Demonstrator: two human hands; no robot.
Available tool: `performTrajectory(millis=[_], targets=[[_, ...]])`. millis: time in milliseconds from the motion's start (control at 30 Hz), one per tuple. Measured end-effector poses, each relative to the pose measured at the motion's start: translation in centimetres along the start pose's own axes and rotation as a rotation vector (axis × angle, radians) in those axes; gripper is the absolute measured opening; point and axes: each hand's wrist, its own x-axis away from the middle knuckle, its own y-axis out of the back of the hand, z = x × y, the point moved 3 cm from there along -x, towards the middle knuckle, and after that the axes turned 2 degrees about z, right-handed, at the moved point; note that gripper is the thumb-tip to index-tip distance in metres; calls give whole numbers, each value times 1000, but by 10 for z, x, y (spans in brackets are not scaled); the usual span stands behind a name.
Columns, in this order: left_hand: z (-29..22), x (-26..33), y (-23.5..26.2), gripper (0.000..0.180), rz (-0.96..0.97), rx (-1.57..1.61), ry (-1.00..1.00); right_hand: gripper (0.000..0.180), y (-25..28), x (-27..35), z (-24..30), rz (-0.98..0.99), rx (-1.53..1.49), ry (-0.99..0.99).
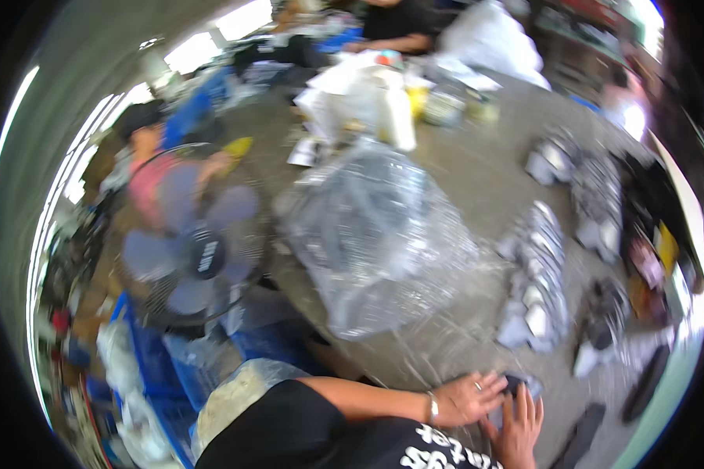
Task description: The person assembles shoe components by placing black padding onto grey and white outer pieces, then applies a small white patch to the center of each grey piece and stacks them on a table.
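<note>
At the lower right of the frame, the left hand (pixel 469 398) and right hand (pixel 518 428), fingers extended and loosely spread, lay over a small dark grey piece (pixel 533 385) on the tabletop (pixel 438 356), apparently smoothing it, which called for even pressure.

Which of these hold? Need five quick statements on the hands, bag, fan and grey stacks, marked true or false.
1. The left hand and right hand are both at a small dark item. True.
2. The ring is on the right hand. False: it is on the left hand.
3. The clear bag lies on the table. True.
4. The fan is right of the bag in the picture. False: it is left of it.
5. The grey stacks lie to the left of the bag. False: they lie to its right.
</note>
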Motion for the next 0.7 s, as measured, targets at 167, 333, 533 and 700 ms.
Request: performTrajectory(millis=[167, 333, 533, 700], targets=[[6, -5, 12, 44, -15, 3, -4, 74, 26, -28, -14, 135, -160, -157], [5, -8, 23, 52, 102, 62, 10, 70, 32, -22, -28, 54, -219, -261], [13, -8, 22, 55, 69, 182, 51, 48, 45, -41, -44, 89, -491, -323], [28, 1, 24, 67, -71, 331, 140, 25, 72, -45, -95, -305, -702, -415]])
